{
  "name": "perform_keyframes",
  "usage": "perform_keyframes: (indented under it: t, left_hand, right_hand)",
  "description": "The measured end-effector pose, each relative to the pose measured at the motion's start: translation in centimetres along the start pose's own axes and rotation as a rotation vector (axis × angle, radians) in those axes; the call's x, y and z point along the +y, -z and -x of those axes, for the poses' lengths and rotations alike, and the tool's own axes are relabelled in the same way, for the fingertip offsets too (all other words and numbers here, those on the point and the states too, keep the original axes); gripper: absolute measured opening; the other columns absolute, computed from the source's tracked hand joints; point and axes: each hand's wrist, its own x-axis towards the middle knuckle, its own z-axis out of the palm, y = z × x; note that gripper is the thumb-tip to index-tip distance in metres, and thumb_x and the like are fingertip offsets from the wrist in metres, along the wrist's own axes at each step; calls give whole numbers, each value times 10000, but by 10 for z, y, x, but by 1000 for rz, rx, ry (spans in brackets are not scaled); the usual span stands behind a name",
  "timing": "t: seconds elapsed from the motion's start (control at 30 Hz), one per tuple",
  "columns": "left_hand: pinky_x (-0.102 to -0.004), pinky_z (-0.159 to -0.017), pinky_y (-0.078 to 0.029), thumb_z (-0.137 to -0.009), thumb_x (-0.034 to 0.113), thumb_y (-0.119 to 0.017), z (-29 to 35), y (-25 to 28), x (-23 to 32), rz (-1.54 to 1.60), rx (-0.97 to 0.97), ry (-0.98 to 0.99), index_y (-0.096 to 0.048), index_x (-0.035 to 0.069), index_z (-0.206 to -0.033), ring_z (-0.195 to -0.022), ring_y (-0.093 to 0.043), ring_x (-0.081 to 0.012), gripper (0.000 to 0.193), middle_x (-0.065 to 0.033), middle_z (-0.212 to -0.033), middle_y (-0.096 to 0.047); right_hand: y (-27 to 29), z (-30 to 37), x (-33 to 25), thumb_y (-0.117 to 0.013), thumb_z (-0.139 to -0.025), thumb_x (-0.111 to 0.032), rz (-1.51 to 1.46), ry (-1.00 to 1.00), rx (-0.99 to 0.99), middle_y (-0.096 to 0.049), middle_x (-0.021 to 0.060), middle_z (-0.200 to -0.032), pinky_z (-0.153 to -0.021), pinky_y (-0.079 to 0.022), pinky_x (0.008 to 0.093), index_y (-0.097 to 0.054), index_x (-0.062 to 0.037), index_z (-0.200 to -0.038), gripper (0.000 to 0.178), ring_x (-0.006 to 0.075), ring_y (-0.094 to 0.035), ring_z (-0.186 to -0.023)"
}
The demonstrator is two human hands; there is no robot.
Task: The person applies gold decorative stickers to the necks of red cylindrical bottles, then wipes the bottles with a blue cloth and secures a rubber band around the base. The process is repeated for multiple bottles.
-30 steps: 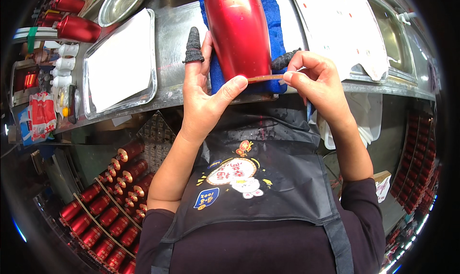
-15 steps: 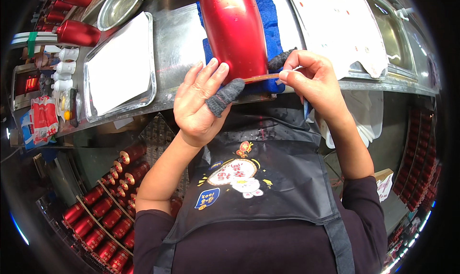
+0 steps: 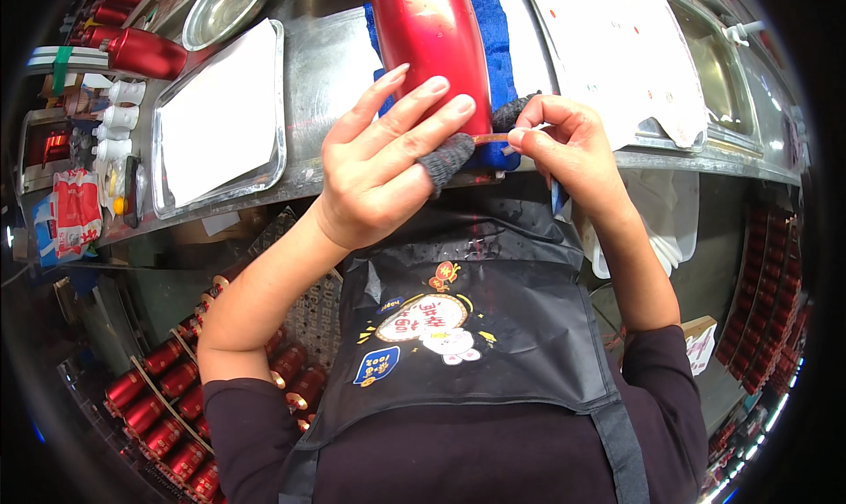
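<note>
A glossy red metal bottle-shaped vessel [image 3: 432, 41] lies on a blue cloth [image 3: 500, 41], its near end toward me. My left hand [image 3: 379, 169] rests at that end with fingers stretched over the red surface; a dark grey knitted cover is on its thumb, which presses along the near rim. Between thumb and fingertips, my right hand [image 3: 573, 147] pinches the end of a thin brownish strip [image 3: 491, 138] running along the rim. Another grey knitted cover [image 3: 514, 112] shows on a right-hand finger. The left thumb hides the strip's other part.
To the left is a metal tray [image 3: 280, 143] with white paper, and a steel bowl [image 3: 216, 15] beyond it. White sheeting [image 3: 608, 55] lies right, next to a metal basin [image 3: 705, 55]. Red vessels [image 3: 145, 55] stand far left; racks of red containers [image 3: 167, 394] are below the counter.
My left hand has slid right along the vessel's near rim, its thumb now closer to the right hand, so less strip shows. The right hand stays almost in place, still pinching.
</note>
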Motion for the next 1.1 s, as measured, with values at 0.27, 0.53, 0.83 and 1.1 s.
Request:
perform_keyframes:
  t: [0.27, 0.53, 0.83, 1.1]
  left_hand:
    - [-551, -1032, -509, -638, 132, -705, -10, -4, -8, 78, -90, -87, -564, 42, -680, -1142, -685, -356, 172, -135, -1184, -732]
    - [-589, -1029, -495, -672, -25, -855, 17, -7, 8, 83, 84, 175, -750, -6, -980, -1191, -662, -402, 326, -205, -1190, -713]
    - [-668, -1087, -391, -591, 136, -658, -2, -10, -9, 76, -62, -54, -439, 54, -618, -1198, -657, -368, 235, -130, -1178, -739]
    - [-689, -1084, -380, -686, -14, -864, 21, -4, 7, 32, 17, 179, -745, 37, -981, -1228, -645, -390, 323, -170, -1187, -724]
  right_hand:
    - [-3, -4, 1, -716, -925, -84, 7, -38, -36, -659, -15, -832, -662, -460, 179, -652, -27, -874, 99, 26, -588, -747]
    - [1, -1, -6, -745, -907, -134, 22, -81, -65, -638, -39, -808, -648, -432, 178, -666, -15, -874, 146, 7, -552, -726]
    - [-1, -7, -2, -746, -906, -126, -9, -77, -52, -631, -51, -803, -625, -408, 173, -667, -27, -868, 132, -3, -529, -710]
    - [-3, -5, -7, -766, -899, -161, 73, -77, -29, -570, -94, -741, -557, -329, 165, -685, -33, -874, 154, -26, -443, -638]
